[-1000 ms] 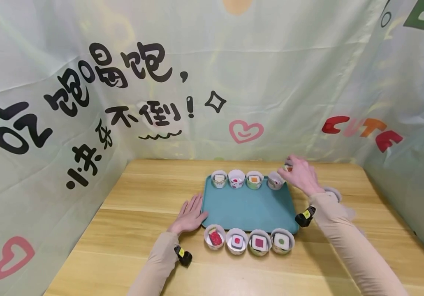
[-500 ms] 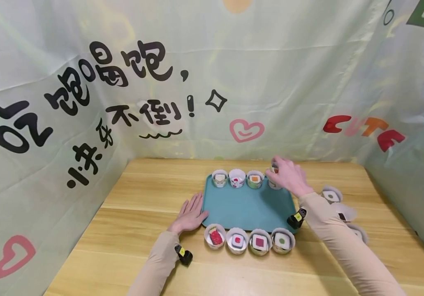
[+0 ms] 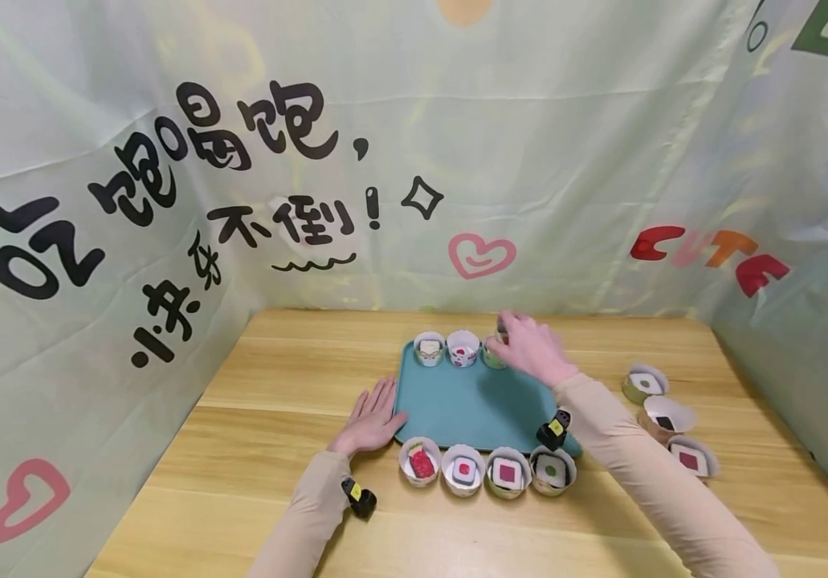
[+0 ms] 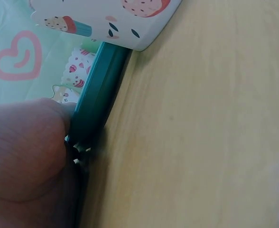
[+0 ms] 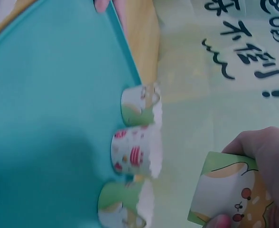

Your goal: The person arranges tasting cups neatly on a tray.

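Observation:
My right hand (image 3: 532, 349) is over the far side of the blue tray (image 3: 486, 401). It grips a green-and-white paper baking cup (image 5: 225, 194) with an animal-face print, seen close in the right wrist view; the cup's contents are hidden. Below the fingers is a green paper cup (image 3: 493, 357), partly covered, in line with a red-and-white printed cup (image 3: 462, 350) and a cup with a white square piece (image 3: 429, 351). The left hand (image 3: 369, 421) lies flat with spread fingers at the tray's left edge, its thumb touching the rim.
Along the tray's front edge stand several filled paper cups, from one with a red piece (image 3: 419, 463) to one with a green-dotted piece (image 3: 552, 471). On the wooden table (image 3: 276, 385), three more cups, including a brown one (image 3: 665, 419), stand at the right. A printed curtain (image 3: 529, 160) hangs behind.
The right hand has moved left along the far row with the paper cup, from beyond the tray's right corner to above the third cup. The left hand has stayed put.

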`<state>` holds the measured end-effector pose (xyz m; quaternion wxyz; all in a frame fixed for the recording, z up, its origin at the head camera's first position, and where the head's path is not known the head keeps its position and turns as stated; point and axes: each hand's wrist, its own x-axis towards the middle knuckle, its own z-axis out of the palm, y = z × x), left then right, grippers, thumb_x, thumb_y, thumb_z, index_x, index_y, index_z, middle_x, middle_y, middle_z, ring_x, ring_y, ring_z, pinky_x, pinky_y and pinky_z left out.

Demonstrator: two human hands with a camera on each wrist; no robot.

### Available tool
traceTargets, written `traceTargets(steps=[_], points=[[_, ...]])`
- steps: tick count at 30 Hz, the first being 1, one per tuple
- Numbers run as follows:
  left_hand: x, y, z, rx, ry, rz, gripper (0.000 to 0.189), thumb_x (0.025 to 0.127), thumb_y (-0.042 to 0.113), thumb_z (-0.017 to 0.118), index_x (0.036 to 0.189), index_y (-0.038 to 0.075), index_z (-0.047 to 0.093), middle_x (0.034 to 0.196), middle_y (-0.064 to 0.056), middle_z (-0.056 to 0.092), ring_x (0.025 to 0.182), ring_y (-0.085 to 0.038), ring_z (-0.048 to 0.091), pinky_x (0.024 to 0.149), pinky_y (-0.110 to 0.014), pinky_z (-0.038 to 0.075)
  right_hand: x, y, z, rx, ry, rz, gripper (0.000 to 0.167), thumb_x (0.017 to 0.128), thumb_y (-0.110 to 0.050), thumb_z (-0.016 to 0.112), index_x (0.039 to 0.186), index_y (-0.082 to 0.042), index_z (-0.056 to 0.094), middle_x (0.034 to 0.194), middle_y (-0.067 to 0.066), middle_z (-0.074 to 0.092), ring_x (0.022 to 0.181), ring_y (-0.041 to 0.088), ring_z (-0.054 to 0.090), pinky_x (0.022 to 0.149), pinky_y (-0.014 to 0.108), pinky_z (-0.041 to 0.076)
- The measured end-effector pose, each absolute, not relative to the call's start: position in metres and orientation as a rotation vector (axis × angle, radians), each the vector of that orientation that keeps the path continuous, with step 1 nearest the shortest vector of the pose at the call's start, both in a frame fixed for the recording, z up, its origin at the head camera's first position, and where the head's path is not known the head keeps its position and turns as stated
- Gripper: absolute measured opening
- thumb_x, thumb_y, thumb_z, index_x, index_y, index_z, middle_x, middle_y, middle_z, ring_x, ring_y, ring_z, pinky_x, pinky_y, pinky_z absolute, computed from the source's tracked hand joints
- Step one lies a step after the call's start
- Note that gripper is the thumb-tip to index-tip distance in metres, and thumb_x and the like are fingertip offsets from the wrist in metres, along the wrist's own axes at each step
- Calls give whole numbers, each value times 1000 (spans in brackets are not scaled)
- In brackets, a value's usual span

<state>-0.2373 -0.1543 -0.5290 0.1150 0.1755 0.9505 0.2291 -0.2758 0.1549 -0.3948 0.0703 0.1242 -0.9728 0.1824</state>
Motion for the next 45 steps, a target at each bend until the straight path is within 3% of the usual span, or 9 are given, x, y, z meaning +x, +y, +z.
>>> traceTargets(steps=[7,12,18,25,31,36,40,45], points=[[-235,-154,-528,517,2784,700,70,107,41,32,161,3,7,172,-12,0,160,-30,-1,128,-52,-4,-275,126,-395,517,-2954,596,27,95,-30,62,104,-5,59,95,14,67,66,21,57,56,30,45],[-235,-153,-526,518,2785,700,70,108,40,32,161,2,9,172,-13,1,160,-31,0,128,-52,-4,-275,106,-397,539,-2981,581,28,95,-32,64,104,-7,59,89,11,66,62,17,55,53,27,40],[-234,-154,-525,504,2792,687,70,108,41,31,161,3,7,172,-12,0,160,-29,-1,129,-51,-4,-279,82,-403,528,-3030,526,27,94,-34,66,105,-10,61,93,11,66,66,20,57,53,32,43],[-235,-155,-526,510,2792,677,69,108,39,32,161,2,7,172,-12,1,160,-30,-1,129,-51,-4,-283,58,-414,570,-3038,424,35,93,-37,69,111,-7,62,97,12,70,80,25,66,69,40,56],[-234,-153,-523,514,2783,704,69,108,39,32,161,1,8,171,-13,1,160,-31,-1,129,-52,-4,-284,44,-424,521,-3136,444,39,93,-37,71,118,-8,61,99,11,71,83,27,69,72,41,57],[-232,-153,-521,511,2782,710,69,108,38,32,161,1,9,171,-13,2,160,-31,0,128,-52,-4,-282,35,-430,517,-3177,425,46,92,-37,72,125,-7,61,106,12,71,93,32,70,82,47,57],[-230,-152,-518,501,2777,698,68,108,38,30,161,2,7,172,-12,0,160,-29,-2,129,-51,-5,-283,30,-434,535,-3171,418,38,91,-36,74,117,-9,64,104,9,71,95,32,69,86,49,56],[-228,-151,-512,507,2750,724,71,108,42,31,161,0,7,171,-14,1,160,-32,-1,128,-53,-5,-285,28,-438,520,-3174,410,27,90,-35,76,100,-13,65,94,6,70,86,26,68,79,44,56]])
